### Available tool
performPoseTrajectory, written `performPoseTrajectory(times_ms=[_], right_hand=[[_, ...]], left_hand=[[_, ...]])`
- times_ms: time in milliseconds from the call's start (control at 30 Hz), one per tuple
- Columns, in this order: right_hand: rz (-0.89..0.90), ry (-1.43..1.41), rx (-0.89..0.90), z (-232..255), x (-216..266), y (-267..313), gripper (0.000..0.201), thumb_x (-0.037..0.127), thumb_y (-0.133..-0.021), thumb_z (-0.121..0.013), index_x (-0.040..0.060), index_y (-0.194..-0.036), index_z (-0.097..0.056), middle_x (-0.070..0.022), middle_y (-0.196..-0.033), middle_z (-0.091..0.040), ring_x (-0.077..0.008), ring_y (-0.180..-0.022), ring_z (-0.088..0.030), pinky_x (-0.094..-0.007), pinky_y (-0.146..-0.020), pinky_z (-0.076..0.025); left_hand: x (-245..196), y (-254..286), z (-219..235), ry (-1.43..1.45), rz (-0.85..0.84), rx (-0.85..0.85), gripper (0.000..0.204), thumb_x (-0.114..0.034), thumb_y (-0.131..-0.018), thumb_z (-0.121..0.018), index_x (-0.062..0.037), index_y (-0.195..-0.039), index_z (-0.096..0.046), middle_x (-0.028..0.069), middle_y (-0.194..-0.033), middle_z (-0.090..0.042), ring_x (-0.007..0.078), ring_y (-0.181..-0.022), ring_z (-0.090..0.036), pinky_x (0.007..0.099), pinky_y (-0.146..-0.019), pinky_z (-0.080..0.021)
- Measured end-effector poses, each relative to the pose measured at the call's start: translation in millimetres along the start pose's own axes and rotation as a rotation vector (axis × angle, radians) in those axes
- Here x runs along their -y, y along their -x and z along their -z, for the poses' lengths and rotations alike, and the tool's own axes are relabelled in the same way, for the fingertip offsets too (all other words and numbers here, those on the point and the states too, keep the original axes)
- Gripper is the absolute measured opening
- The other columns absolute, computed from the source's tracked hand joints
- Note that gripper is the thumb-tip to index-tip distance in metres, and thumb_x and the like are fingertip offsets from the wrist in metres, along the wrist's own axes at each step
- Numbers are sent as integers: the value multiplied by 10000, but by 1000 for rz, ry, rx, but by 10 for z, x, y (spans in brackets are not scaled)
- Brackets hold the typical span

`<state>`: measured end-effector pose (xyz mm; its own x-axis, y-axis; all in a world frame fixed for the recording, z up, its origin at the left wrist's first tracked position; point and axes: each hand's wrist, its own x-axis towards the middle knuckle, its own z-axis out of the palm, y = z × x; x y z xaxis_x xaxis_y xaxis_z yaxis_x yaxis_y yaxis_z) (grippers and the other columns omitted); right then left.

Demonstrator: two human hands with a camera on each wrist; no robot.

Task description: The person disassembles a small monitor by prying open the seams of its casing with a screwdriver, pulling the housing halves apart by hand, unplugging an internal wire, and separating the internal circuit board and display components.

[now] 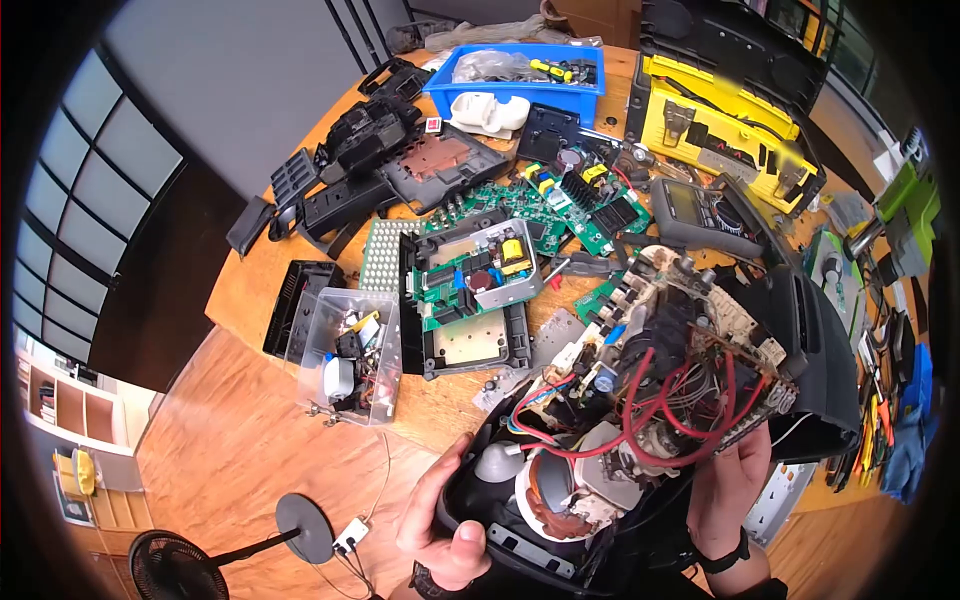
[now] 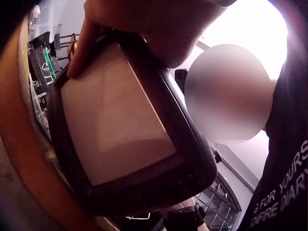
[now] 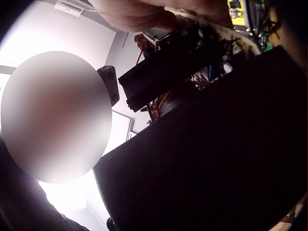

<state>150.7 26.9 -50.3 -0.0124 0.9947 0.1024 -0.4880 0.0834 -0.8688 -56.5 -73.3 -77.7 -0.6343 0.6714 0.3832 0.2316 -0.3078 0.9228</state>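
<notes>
A small CRT monitor with its back off is held up at the table's front edge; its circuit board, red wires and picture tube face the head camera. The left hand grips the black front housing at its left side. In the left wrist view that hand lies over the top of the frame around the grey screen, one finger on the screen's edge. At the right, the right hand holds the board and housing edge; its fingertips are partly hidden. The right wrist view shows this hand above the dark housing.
On the wooden table lie green circuit boards, a clear bin of parts, black plastic housings, a blue bin, a yellow toolbox and a grey meter. Tools stand at the right. A fan is lower left.
</notes>
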Motion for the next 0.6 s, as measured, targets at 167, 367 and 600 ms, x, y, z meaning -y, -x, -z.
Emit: performPoseTrajectory(times_ms=[167,367,600], right_hand=[[-2,8,-26,-60,43,36,497,98,-967,-613,-18,-1397,-391,-120,-1344,-556,-210,-1204,-565,-363,-1048,-430],[28,25,-26,-142,44,16,464,104,-974,-600,-8,-1384,-415,-106,-1307,-582,-181,-1169,-580,-338,-1009,-453],[-6,39,-42,-216,62,-28,456,102,-982,-581,-37,-1386,-420,-100,-1310,-589,-164,-1168,-578,-331,-1032,-431]], left_hand=[[-57,-163,-19,-51,64,102,656,-413,-892,-595,133,-1251,-536,313,-1237,-603,346,-1159,-606,440,-1054,-423],[-2,-202,6,7,88,104,631,-387,-898,-610,127,-1257,-542,303,-1238,-607,339,-1173,-601,430,-1049,-429],[25,-195,4,20,142,99,664,-423,-889,-591,103,-1287,-519,289,-1271,-591,331,-1180,-595,433,-1051,-428]])
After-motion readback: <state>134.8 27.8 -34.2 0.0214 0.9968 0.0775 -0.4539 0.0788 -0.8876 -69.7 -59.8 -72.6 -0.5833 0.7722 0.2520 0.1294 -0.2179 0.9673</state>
